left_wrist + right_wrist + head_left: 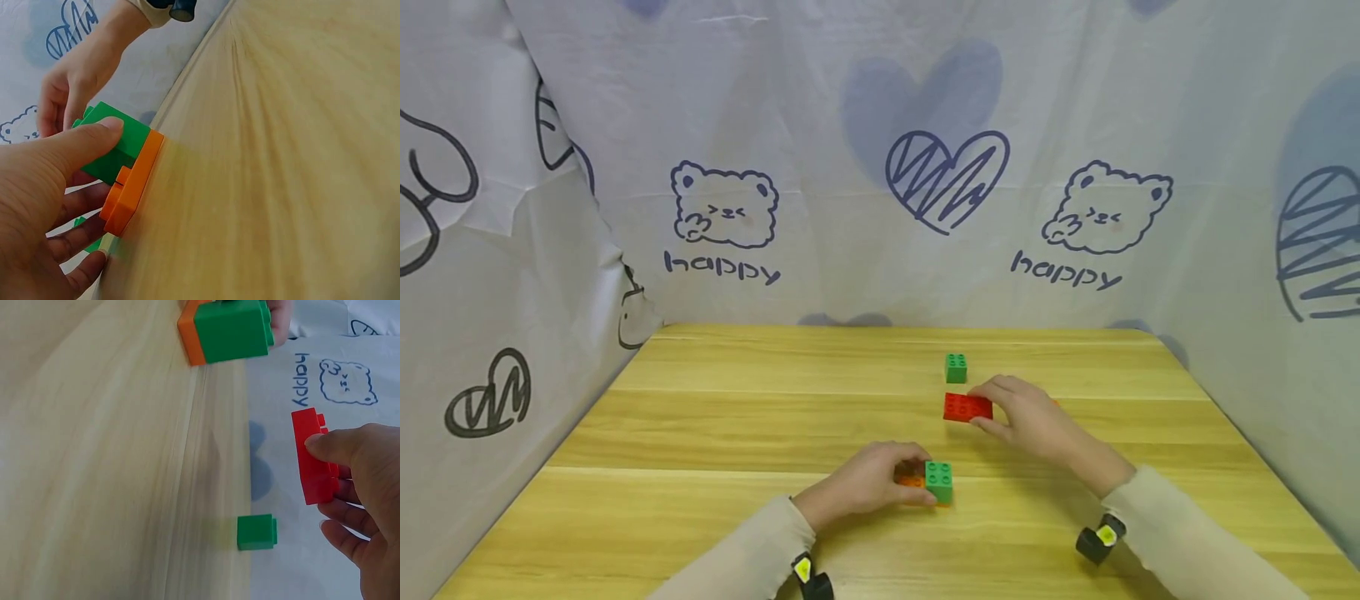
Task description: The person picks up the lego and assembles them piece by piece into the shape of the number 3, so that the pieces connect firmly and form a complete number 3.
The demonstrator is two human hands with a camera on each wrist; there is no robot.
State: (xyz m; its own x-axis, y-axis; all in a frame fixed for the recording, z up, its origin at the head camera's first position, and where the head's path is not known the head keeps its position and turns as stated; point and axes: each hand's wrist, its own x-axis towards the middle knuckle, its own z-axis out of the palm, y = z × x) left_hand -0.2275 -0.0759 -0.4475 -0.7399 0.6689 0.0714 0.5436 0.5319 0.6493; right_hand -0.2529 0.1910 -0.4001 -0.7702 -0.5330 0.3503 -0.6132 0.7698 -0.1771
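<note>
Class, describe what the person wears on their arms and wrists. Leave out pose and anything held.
Both arms have long beige sleeves. The left hand and right hand are bare: no gloves or rings show. At each wrist sits a small black device with a yellow-green mark, left and right.

The word "happy" (722, 268) is printed in dark blue on the white backdrop cloth (850, 275) behind the wooden table, beneath a cartoon bear (724, 205); a second "happy" (1066, 272) sits under the bear (1107, 207) to its right.
</note>
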